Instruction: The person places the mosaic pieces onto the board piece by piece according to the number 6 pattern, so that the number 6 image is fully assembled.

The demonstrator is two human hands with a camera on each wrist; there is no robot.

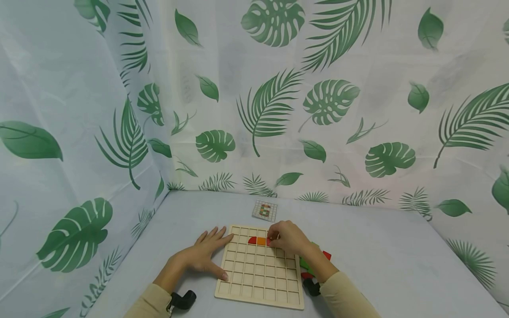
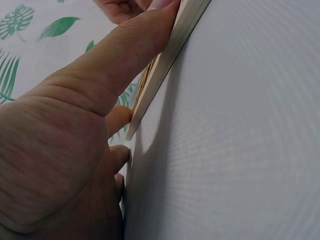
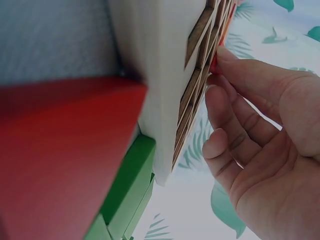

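A pale wooden grid board (image 1: 260, 296) lies flat, its square cells divided by raised strips. Near its far edge sit a red piece with a rounded corner (image 1: 252, 240) and an orange square piece (image 1: 261, 241), side by side. My right hand (image 1: 287, 237) pinches another red piece (image 3: 215, 65) between thumb and index finger, right beside the orange one; its shape is mostly hidden by the fingers. With fingers spread, my left hand (image 1: 204, 254) rests at the board's left side, thumb and index finger touching its rim.
Behind the board lies a small pattern card (image 1: 264, 210) with a coloured figure on a grid. Loose green pieces (image 3: 130, 167) and red pieces (image 3: 65, 145) lie along the board's right edge, partly hidden by the right forearm. Leaf-printed cloth walls (image 1: 262, 176) enclose the white table (image 1: 389, 260).
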